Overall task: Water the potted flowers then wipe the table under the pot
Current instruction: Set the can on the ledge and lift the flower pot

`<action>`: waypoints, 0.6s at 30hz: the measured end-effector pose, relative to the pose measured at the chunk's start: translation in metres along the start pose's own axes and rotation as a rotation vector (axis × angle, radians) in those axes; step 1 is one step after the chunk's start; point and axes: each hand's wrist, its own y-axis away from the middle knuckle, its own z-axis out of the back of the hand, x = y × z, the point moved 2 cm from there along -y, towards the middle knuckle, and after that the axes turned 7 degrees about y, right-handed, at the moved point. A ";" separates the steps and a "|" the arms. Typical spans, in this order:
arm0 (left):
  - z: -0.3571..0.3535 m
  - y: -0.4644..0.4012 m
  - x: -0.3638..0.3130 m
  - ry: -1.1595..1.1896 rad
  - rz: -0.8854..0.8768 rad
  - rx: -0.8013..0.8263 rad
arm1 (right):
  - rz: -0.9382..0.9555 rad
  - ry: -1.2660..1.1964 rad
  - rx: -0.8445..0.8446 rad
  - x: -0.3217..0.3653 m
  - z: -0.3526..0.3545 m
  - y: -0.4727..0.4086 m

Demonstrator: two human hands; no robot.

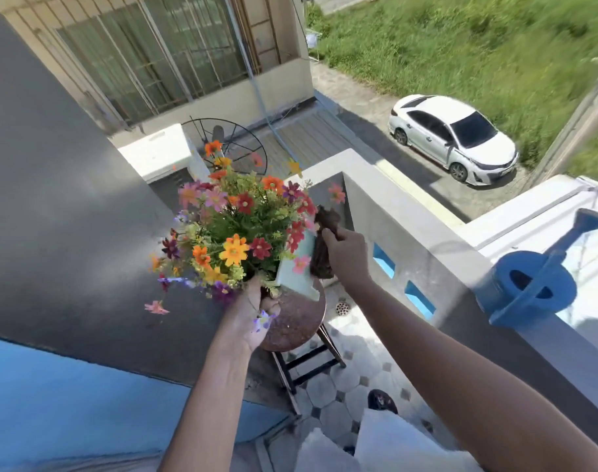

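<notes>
A: Head view: where is the pot (296,267)?
B: Tilted above the small round table (296,318); my left hand (253,313) grips its base under the flowers (234,229).
A: Your right hand (347,253)?
B: Clenched on a dark, crumpled cloth (323,247) beside the pale, square-sided pot. A blue plastic watering can (532,284) sits on the concrete ledge (427,240).

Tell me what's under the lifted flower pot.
Under the flower pot shows the round brown table, speckled with dirt. The left hand and blooms cover its left part.
</notes>
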 end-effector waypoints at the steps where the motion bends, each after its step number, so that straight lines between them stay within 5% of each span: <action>1: 0.001 0.002 0.003 -0.029 -0.007 -0.018 | -0.042 0.039 -0.012 -0.008 0.003 -0.003; 12: -0.005 -0.013 0.011 -0.061 -0.069 -0.054 | 0.216 -0.001 0.046 0.052 0.002 0.031; 18: -0.006 -0.009 0.008 0.033 0.005 -0.040 | 0.227 0.070 0.160 0.011 0.002 0.075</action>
